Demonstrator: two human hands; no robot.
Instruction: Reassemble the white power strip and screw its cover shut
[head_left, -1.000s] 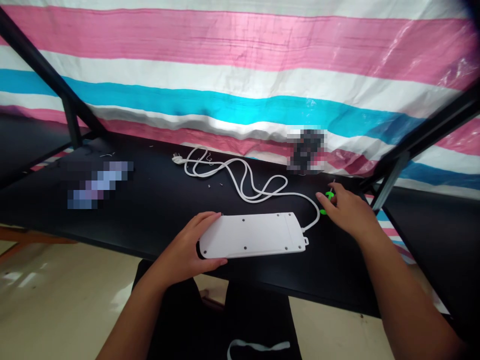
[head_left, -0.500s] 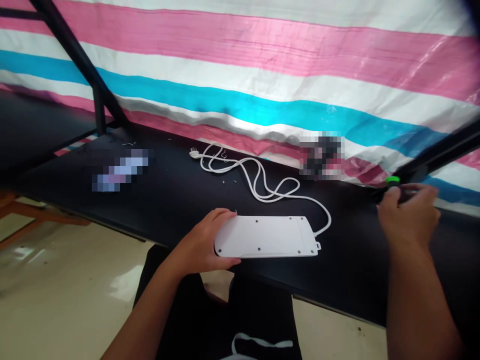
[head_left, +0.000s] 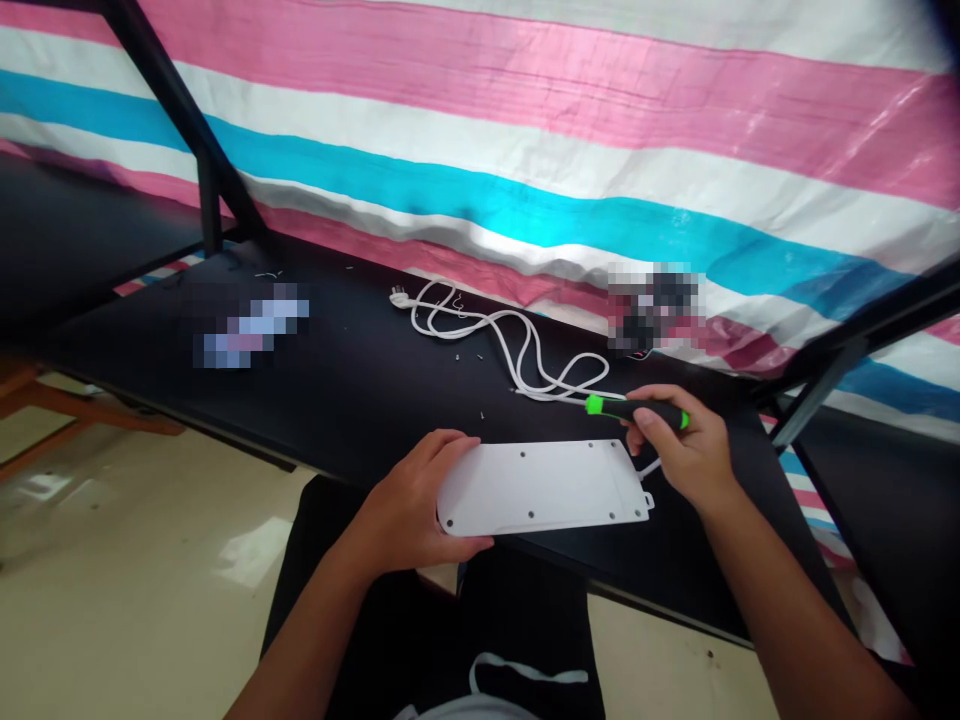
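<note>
A white power strip point(head_left: 562, 487) lies with its screwed underside up near the front edge of the black table. My left hand point(head_left: 420, 495) grips its left end, thumb on the near side and fingers on the far side. In my right hand point(head_left: 686, 440) is a screwdriver point(head_left: 651, 411) with a black and green handle, its shaft pointing left above the strip's far edge. The strip's white cord point(head_left: 517, 345) lies in loose loops behind it, ending in a plug point(head_left: 399, 297). Several dark screws show along the strip's edges.
Small loose screws point(head_left: 481, 415) lie on the table point(head_left: 352, 390) behind the strip. A blurred-out bluish item point(head_left: 255, 330) sits at the left, a blurred dark one point(head_left: 652, 310) at the back. Black frame bars point(head_left: 176, 110) and a striped sheet point(head_left: 480, 140) stand behind.
My right hand has come left from the table's right side, bringing the screwdriver over beside the strip. The left hand keeps its hold on the strip. The view has shifted slightly.
</note>
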